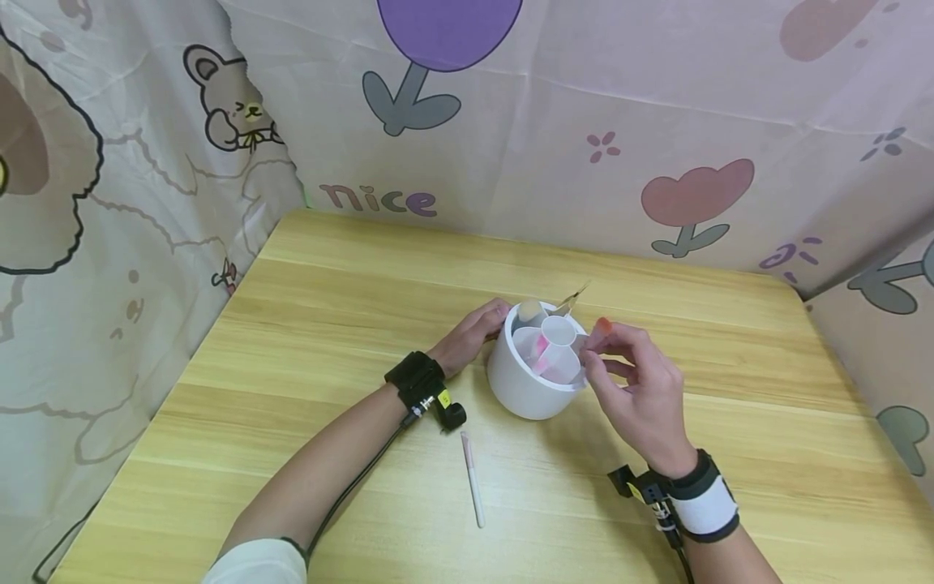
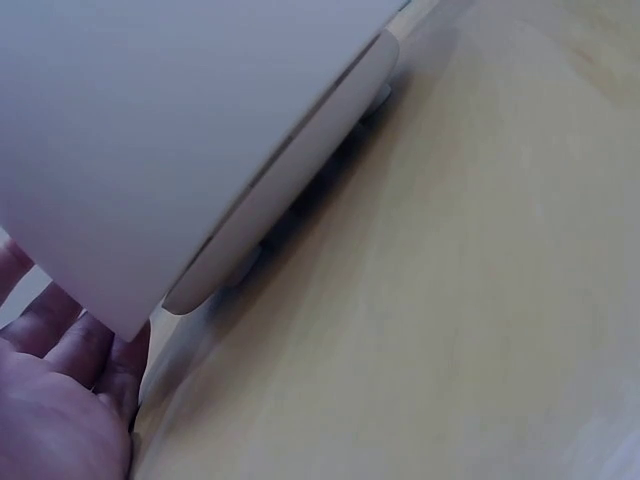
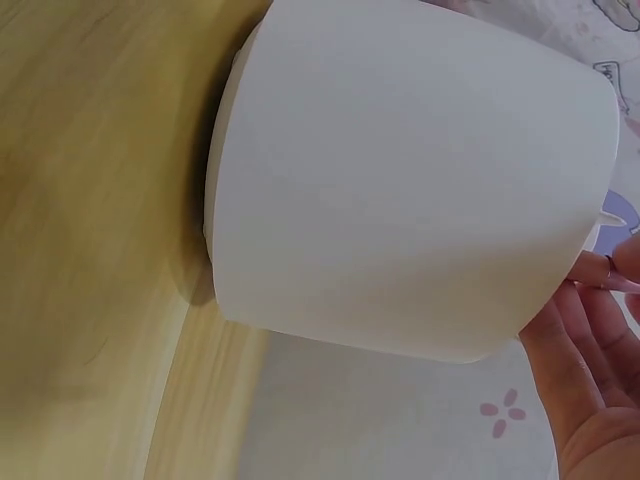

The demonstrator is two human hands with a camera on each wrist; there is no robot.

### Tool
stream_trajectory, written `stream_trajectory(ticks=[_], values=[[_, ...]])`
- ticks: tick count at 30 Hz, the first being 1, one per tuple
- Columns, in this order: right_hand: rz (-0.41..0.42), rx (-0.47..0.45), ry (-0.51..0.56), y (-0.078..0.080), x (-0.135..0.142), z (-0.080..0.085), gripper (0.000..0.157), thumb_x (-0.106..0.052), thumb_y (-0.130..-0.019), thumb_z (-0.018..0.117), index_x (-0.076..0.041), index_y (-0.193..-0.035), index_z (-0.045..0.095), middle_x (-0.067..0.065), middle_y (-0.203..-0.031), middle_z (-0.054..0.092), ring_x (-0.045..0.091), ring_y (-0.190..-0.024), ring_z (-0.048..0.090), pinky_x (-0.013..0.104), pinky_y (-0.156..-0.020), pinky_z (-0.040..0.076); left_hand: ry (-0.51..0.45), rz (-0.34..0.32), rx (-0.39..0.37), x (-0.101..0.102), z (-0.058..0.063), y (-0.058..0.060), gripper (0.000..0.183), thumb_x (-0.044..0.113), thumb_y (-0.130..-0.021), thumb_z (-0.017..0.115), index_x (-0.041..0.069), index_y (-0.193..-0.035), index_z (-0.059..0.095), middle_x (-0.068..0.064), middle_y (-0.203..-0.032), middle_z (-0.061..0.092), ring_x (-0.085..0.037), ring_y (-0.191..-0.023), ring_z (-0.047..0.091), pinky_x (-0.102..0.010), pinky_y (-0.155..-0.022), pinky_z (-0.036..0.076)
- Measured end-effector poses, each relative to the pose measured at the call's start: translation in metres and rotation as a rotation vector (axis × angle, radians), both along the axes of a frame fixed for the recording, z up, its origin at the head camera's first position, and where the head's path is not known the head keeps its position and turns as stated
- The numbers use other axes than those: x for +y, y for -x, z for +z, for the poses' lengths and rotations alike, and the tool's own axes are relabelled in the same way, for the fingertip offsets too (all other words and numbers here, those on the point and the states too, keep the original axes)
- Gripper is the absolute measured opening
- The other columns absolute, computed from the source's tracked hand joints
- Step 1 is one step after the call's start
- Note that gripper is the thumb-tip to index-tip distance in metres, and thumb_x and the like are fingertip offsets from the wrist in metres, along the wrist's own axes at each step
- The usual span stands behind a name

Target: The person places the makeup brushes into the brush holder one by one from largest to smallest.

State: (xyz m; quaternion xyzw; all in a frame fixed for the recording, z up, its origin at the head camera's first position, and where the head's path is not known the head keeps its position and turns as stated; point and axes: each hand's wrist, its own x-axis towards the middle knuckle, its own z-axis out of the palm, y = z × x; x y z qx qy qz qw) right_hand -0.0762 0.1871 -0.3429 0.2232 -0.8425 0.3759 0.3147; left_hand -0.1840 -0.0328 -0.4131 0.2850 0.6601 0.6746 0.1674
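Observation:
A white round organizer [image 1: 529, 391] with inner compartments stands on the table. My left hand [image 1: 470, 334] holds its left side, with the fingers curving around the wall. In the left wrist view, the fingers [image 2: 85, 345] touch the organizer near its lower edge. At the right rim, my right hand [image 1: 645, 389] pinches a small, slim item with an orange end [image 1: 603, 326]; the hand hides most of it. Inside the organizer are a beige rounded tip [image 1: 530, 310], thin gold-coloured pieces [image 1: 572, 300] and something pink [image 1: 541, 347].
A slim white and pink makeup brush [image 1: 473, 478] lies on the wooden table [image 1: 350, 324] in front of the organizer. Printed cloth [image 1: 540, 154] hangs behind the table and at its sides. Cables run from both wrist cameras along the forearms.

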Motion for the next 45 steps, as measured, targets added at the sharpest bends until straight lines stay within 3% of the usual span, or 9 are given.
stream_trajectory(ticks=[20, 28, 32, 38, 45], values=[[0.0, -0.017, -0.009, -0.001, -0.001, -0.001, 0.038, 0.009, -0.074, 0.072, 0.004, -0.109, 0.059, 0.006, -0.095, 0.068, 0.01, -0.084, 0.064, 0.015, -0.072, 0.053, 0.004, -0.009, 0.024, 0.001, -0.001, 0.0, 0.056, 0.049, -0.096, 0.029, 0.004, -0.121, 0.051, -0.009, -0.118, 0.054, -0.02, -0.117, 0.049, -0.038, -0.107, 0.036], [0.006, -0.024, -0.067, -0.011, -0.017, 0.019, 0.02, 0.014, -0.072, 0.069, 0.003, -0.089, 0.065, 0.009, -0.09, 0.069, 0.017, -0.079, 0.067, 0.022, -0.068, 0.056, 0.005, -0.016, 0.022, -0.001, 0.0, 0.0, 0.059, 0.051, -0.097, 0.028, 0.005, -0.125, 0.051, -0.009, -0.123, 0.054, -0.019, -0.121, 0.049, -0.038, -0.108, 0.035], [-0.005, -0.003, -0.085, -0.013, -0.022, 0.024, 0.018, 0.013, -0.071, 0.069, 0.002, -0.085, 0.066, 0.009, -0.088, 0.068, 0.017, -0.078, 0.067, 0.023, -0.067, 0.056, 0.004, -0.012, 0.027, -0.001, 0.0, 0.0, 0.059, 0.051, -0.097, 0.027, 0.005, -0.125, 0.052, -0.008, -0.123, 0.055, -0.018, -0.122, 0.049, -0.037, -0.108, 0.036], [-0.015, -0.005, -0.089, -0.012, -0.02, 0.019, 0.018, 0.013, -0.072, 0.069, 0.001, -0.084, 0.066, 0.008, -0.087, 0.068, 0.016, -0.077, 0.066, 0.023, -0.067, 0.056, 0.009, -0.015, 0.021, -0.002, 0.001, -0.001, 0.056, 0.047, -0.1, 0.027, 0.004, -0.126, 0.052, -0.009, -0.123, 0.054, -0.018, -0.122, 0.049, -0.036, -0.108, 0.035], [-0.03, -0.02, -0.098, -0.002, -0.004, -0.003, 0.019, 0.008, -0.073, 0.073, -0.004, -0.086, 0.067, 0.002, -0.09, 0.069, 0.012, -0.08, 0.066, 0.021, -0.068, 0.056, 0.024, -0.032, 0.013, -0.002, 0.002, 0.001, 0.049, 0.032, -0.103, 0.023, -0.001, -0.129, 0.049, -0.014, -0.127, 0.052, -0.022, -0.125, 0.046, -0.038, -0.11, 0.033]])
